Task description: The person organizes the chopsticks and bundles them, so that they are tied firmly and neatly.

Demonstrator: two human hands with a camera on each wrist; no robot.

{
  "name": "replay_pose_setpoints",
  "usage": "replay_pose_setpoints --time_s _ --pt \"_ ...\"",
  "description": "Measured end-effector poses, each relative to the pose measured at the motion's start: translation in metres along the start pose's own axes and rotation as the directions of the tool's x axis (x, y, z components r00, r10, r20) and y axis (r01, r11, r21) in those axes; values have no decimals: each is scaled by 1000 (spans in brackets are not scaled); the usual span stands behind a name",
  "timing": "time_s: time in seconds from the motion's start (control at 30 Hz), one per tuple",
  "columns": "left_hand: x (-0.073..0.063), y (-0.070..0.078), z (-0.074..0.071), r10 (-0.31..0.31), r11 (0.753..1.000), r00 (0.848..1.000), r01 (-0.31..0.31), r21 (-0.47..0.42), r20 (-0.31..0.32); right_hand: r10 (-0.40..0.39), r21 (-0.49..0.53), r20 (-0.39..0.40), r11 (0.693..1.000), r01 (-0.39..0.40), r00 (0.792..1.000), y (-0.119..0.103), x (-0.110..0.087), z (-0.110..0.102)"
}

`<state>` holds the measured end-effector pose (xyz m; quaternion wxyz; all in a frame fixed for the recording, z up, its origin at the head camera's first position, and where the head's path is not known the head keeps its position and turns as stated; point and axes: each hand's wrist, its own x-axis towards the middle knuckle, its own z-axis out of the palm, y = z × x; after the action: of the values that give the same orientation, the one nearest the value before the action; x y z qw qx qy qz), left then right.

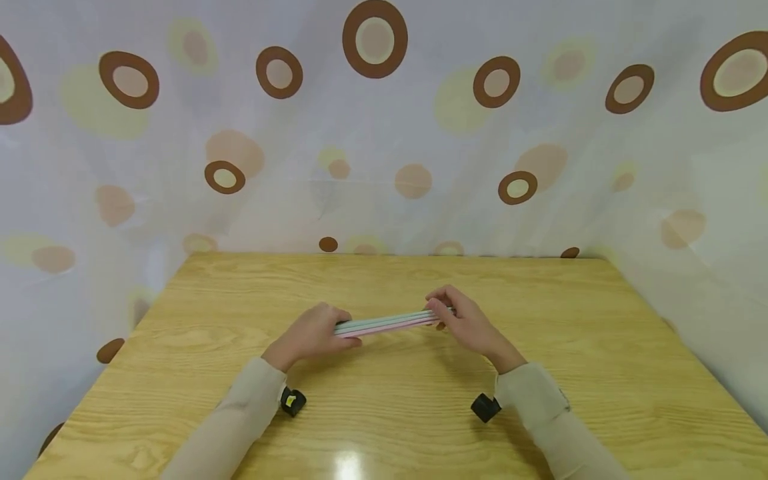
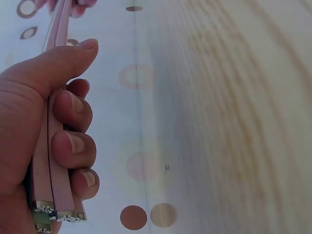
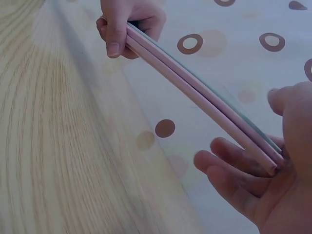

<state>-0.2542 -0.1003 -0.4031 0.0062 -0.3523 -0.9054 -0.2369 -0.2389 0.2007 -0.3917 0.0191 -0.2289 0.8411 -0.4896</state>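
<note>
A bundle of several long, thin sticks (image 1: 387, 324), pink and pale green, spans the gap between my hands above the table. My left hand (image 1: 315, 331) grips one end, its fingers curled round the sticks and its thumb along them. Below that hand in the left wrist view, the ends of the sticks show shiny metallic tips (image 2: 66, 215). The other end of the bundle meets the palm of my right hand (image 3: 265, 180). In the right wrist view the right fingers are loosely bent beneath the sticks, and the thumb stands apart from them.
A wood-grain table (image 1: 384, 413) spreads under both hands. Behind it and at both sides hangs a pale sheet (image 1: 384, 133) patterned with brown rings and spots. Small black devices sit at both wrists, one on the left (image 1: 293, 402) and one on the right (image 1: 485, 407).
</note>
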Motion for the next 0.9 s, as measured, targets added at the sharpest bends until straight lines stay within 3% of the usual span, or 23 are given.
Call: replay_pose_setpoints --time_s 0.17,0.33,0.43,0.57,0.67,0.9 --pt "4 2 -2 -10 1000 1000 10 -8 2 -16 150 -64 988 26 998 -2 2 2" --pt "7 5 -6 -10 1000 1000 10 13 4 -11 333 -47 942 26 999 -3 2 4" --pt "9 6 -8 -4 999 1000 4 35 0 19 429 -44 903 1 999 -3 3 5" --pt "12 9 -10 16 999 1000 -15 48 -4 64 559 -50 829 -25 997 -3 7 7" --pt "13 11 -12 15 999 1000 -15 42 6 100 610 -61 791 -42 993 -4 9 8" --pt "13 13 -10 -30 999 999 30 13 24 159 602 -81 795 -79 984 -7 8 14"
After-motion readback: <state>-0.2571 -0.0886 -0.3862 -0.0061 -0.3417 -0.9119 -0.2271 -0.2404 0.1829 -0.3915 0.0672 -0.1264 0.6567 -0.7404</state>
